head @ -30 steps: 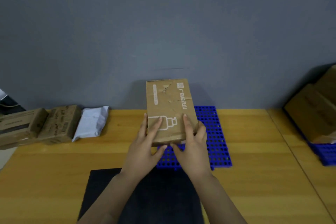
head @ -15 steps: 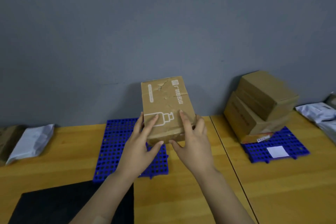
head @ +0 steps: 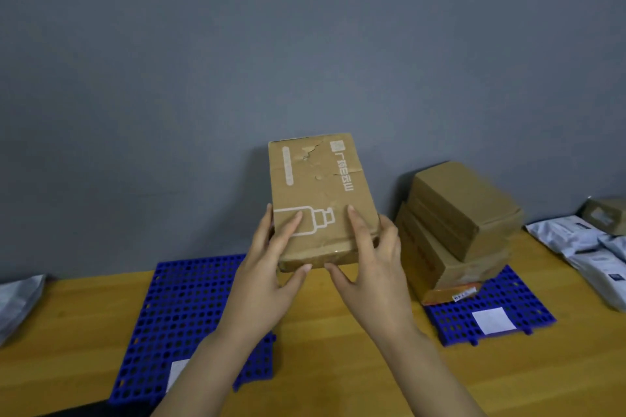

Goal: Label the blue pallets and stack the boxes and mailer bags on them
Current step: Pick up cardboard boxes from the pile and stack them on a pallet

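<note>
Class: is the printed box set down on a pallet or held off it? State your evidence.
Off: the left hand and right hand grip the box at its near end, holding it above the table.

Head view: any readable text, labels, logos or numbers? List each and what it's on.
Nothing can be quoted with confidence.
Held box: white bottle outline, square logo and stylised characters, not legible enough to quote.
White bar on that box: print too small.
Sticker on the bottom stacked box: too small.
Left pallet label and right pallet label: look blank.
Mailer bags: dark print, blurred.
</note>
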